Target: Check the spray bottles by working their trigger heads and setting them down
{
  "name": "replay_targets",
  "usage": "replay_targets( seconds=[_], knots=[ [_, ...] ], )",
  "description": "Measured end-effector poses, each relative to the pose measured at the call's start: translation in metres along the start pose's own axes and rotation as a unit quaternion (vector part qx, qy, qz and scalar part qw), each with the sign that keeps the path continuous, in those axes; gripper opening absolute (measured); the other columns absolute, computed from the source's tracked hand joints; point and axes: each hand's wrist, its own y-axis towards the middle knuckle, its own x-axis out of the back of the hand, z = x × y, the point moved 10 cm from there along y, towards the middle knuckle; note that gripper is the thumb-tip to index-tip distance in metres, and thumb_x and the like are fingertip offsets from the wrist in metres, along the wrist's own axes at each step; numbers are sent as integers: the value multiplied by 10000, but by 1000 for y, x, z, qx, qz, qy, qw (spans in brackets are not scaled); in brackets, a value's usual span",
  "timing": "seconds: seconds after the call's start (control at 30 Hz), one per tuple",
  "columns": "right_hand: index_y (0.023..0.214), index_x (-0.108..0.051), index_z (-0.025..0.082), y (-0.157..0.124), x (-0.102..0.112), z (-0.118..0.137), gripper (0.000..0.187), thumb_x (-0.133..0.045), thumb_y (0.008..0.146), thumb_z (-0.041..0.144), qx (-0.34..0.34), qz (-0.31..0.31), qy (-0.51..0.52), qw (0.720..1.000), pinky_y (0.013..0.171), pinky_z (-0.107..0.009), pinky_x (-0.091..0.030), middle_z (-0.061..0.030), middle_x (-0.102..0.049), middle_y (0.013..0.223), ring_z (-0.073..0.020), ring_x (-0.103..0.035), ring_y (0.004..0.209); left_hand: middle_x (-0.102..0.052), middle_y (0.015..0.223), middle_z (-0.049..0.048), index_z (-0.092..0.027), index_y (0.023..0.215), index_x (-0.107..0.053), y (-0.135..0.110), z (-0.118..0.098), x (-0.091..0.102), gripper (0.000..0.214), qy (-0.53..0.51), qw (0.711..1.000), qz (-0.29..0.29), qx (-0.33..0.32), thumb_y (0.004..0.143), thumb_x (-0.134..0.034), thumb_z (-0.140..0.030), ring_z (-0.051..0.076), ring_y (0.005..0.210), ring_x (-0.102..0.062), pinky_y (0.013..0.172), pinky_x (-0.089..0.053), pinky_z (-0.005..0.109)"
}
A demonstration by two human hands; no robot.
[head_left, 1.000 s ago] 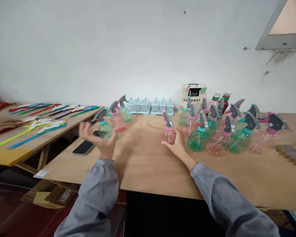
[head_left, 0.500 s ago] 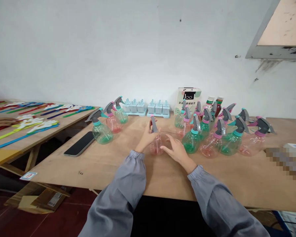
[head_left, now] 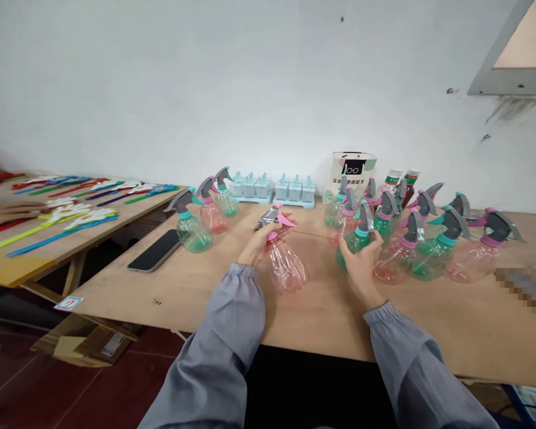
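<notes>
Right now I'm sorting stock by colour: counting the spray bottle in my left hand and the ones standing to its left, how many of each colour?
Green: 2, the near green spray bottle and the far green spray bottle.
Pink: 2, the standing pink spray bottle and the tilted pink spray bottle in the left hand.
Total: 4.
Uncounted: the cluster, where the right hand grips a green bottle.

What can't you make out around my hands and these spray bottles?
Head view only.
Right hand: its back hides whether it grips the green bottle.
Box print: too small.
Table, right edge: pixelated patch hides whatever lies there.
</notes>
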Motion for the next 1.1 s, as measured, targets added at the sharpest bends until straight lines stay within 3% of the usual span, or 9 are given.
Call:
replay_targets(
  seconds=[0.2,0.3,0.5,0.67,0.83,0.97,1.1],
  knots=[
    [1342,-319,242,-9,-19,12,673,-688,794,372,27,87,117,989,1057,-457,-449,-115,-476,1324,-232,-550,1207,-762,1123,131,-132,1054,-698,3,-6,-6,506,-90,994,43,-36,566,-571,-173,328,1213,-662,1091,-487,477],
    [1332,-334,235,-17,-32,19,637,-681,815,366,47,126,136,982,1079,-465,-445,-123,-501,1306,-236,-557,1220,-772,1042,126,-143,951,-690,2,-2,-11,415,-85,994,63,-20,557,-565,-184,333,1186,-673,1067,-503,499],
    [1322,-364,226,-23,-38,15,627,-693,809,372,56,127,120,983,1085,-498,-438,-133,-508,1303,-256,-541,1236,-694,714,58,-180,643,-591,-3,-4,-11,116,-33,998,44,-37,539,-551,-212,298,965,-731,954,-579,462],
    [1302,-384,218,-23,-38,11,611,-691,805,398,42,131,109,985,1088,-515,-426,-136,-527,1292,-265,-547,1222,-738,843,75,-170,751,-626,-6,-2,-11,236,-12,1000,6,-14,522,-570,-197,313,1016,-716,809,-599,395],
    [1287,-387,206,-24,-39,12,598,-682,805,403,39,135,108,984,1092,-527,-415,-143,-532,1284,-270,-548,1212,-687,718,48,-184,685,-583,-6,4,0,186,-17,998,-59,17,512,-550,-241,264,900,-733,527,-486,229],
    [1286,-387,206,-25,-40,13,589,-670,815,416,39,138,110,983,1097,-529,-411,-145,-531,1285,-271,-542,1217,-724,810,68,-176,772,-614,-4,4,-9,266,-32,999,-7,10,515,-564,-225,283,956,-728,574,-506,251],
    [1298,-385,213,-25,-42,13,598,-673,821,431,38,149,104,983,1094,-521,-414,-141,-531,1291,-270,-540,1223,-696,746,43,-181,763,-599,-5,-1,-1,237,-28,998,-47,-20,536,-561,-238,240,858,-725,551,-491,236]
  ],
)
